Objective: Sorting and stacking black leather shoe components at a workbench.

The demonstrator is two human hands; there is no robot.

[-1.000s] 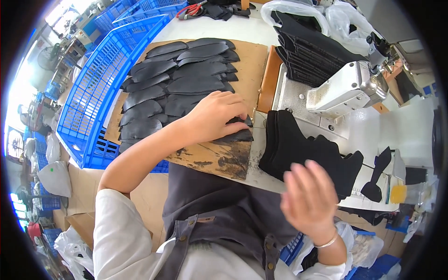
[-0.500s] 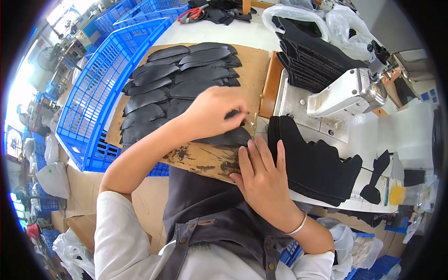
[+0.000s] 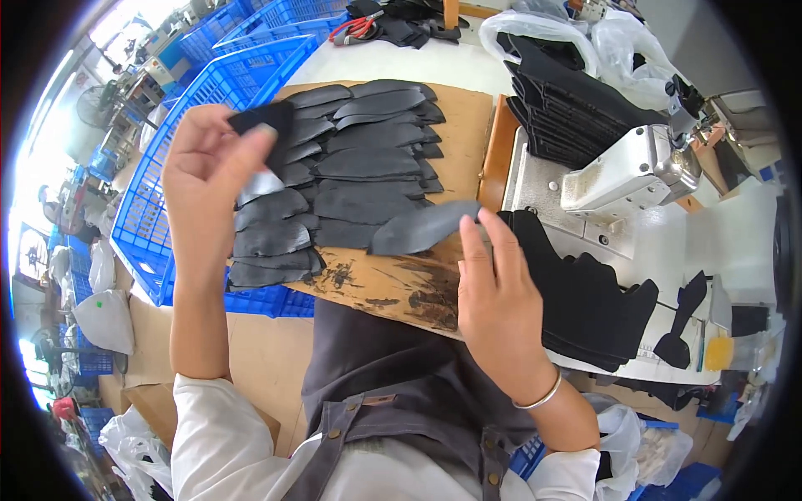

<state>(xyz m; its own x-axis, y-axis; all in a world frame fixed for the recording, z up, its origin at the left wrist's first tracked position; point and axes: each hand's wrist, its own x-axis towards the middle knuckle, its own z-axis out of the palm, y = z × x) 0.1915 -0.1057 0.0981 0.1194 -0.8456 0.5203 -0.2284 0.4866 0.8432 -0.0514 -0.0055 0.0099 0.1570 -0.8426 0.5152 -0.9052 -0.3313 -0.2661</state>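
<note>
My left hand point(image 3: 205, 167) is raised over the left side of a brown board point(image 3: 464, 125), pinching a small dark piece point(image 3: 269, 119) between thumb and fingers. Below its fingertips shows a pale shiny patch that I cannot make out. Two columns of overlapping black leather pieces point(image 3: 368, 163) lie on the board. At the board's near right, my right hand point(image 3: 501, 313) grips the right tip of one curved leather piece point(image 3: 424, 228), tilted up off the others. A bracelet is on that wrist.
A blue crate point(image 3: 159, 200) stands left of the board. To the right are a white sewing machine point(image 3: 618, 171), stacked black cut pieces point(image 3: 585, 301) and a bundle of black pieces point(image 3: 555, 108). Red-handled scissors point(image 3: 355, 29) lie at the back.
My left hand has swung left from the board's middle and now holds up a small dark piece. My right hand has closed on a leather piece's tip and lifted it.
</note>
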